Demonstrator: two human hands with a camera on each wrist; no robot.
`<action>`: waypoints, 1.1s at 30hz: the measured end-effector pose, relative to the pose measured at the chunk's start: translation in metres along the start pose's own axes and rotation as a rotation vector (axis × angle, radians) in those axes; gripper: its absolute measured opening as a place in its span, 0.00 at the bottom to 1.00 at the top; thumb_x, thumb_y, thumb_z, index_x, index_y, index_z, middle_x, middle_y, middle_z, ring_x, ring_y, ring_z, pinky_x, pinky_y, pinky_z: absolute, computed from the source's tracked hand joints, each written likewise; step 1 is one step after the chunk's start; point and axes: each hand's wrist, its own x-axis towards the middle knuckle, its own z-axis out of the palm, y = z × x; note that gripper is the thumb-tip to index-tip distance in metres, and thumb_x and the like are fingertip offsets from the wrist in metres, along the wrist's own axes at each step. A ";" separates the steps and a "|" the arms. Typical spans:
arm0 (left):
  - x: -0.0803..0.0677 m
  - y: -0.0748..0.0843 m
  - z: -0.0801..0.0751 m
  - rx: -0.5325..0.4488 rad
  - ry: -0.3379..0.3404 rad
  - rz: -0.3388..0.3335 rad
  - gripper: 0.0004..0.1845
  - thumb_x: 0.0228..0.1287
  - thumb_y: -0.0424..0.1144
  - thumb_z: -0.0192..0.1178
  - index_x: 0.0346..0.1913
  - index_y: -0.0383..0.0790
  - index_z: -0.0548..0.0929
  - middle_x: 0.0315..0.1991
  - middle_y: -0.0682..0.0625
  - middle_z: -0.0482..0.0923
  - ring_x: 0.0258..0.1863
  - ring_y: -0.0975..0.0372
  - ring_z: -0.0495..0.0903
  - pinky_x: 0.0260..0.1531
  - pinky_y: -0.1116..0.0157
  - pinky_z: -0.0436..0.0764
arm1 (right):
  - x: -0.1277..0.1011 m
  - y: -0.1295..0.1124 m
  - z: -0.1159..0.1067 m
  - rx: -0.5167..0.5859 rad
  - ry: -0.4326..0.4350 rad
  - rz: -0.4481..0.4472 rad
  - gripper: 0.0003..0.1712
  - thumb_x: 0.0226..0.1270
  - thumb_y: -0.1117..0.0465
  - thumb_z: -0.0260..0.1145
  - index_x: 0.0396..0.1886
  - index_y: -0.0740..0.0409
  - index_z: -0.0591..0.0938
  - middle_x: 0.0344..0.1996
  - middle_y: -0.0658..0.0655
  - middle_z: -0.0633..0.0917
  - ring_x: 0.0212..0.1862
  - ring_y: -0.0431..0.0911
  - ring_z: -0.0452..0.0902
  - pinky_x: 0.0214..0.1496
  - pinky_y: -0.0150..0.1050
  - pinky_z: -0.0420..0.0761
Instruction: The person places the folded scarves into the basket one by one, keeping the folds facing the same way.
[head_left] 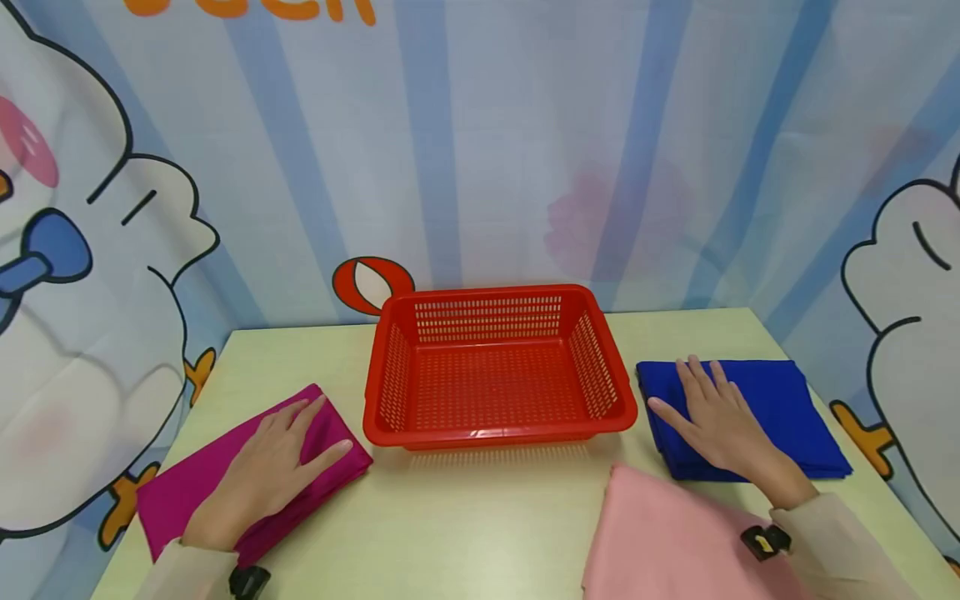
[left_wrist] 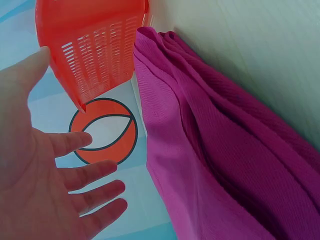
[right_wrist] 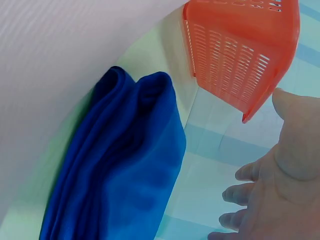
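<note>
Nearest lies a pink cloth (head_left: 667, 542); beyond, the left hand (head_left: 262, 471) is over a magenta cloth (head_left: 195, 467), the right hand (head_left: 720, 429) over a blue cloth (head_left: 780, 417), fingers (left_wrist: 100, 194) spread (holding nothing). Folding looks done; none is yet in the red basket (head_left: 502, 436).

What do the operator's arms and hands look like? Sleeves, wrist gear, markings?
Left hand and right hand are both bare, no gloves or rings visible. Long pale beige sleeves: left sleeve, right sleeve. Small black wrist devices: left device, right device, the latter with a yellowish patch. No cables visible.
</note>
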 end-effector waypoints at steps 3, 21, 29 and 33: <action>-0.001 0.002 0.000 -0.021 -0.005 -0.004 0.49 0.67 0.69 0.51 0.74 0.30 0.61 0.68 0.27 0.62 0.66 0.33 0.60 0.56 0.32 0.68 | 0.001 -0.001 -0.001 0.017 -0.003 -0.002 0.53 0.76 0.34 0.48 0.77 0.73 0.44 0.75 0.77 0.43 0.74 0.72 0.28 0.69 0.73 0.38; -0.002 0.004 0.007 -0.070 -0.061 -0.041 0.47 0.65 0.68 0.55 0.70 0.29 0.66 0.64 0.30 0.68 0.63 0.38 0.66 0.54 0.37 0.74 | 0.006 -0.012 -0.008 0.088 0.014 -0.075 0.48 0.80 0.40 0.47 0.76 0.76 0.47 0.73 0.79 0.50 0.73 0.75 0.39 0.70 0.70 0.45; -0.002 0.008 0.008 -0.059 -0.063 -0.034 0.46 0.64 0.66 0.59 0.69 0.29 0.67 0.63 0.31 0.69 0.62 0.39 0.67 0.53 0.39 0.76 | 0.007 -0.019 -0.012 0.125 -0.012 -0.051 0.47 0.80 0.39 0.45 0.77 0.74 0.48 0.74 0.78 0.50 0.73 0.75 0.41 0.67 0.73 0.48; -0.002 0.007 0.011 -0.060 -0.054 -0.027 0.46 0.61 0.64 0.64 0.69 0.30 0.67 0.62 0.32 0.69 0.61 0.40 0.68 0.51 0.40 0.78 | 0.007 -0.021 -0.013 0.151 -0.021 -0.058 0.46 0.81 0.39 0.44 0.77 0.73 0.47 0.74 0.78 0.50 0.73 0.75 0.43 0.68 0.73 0.49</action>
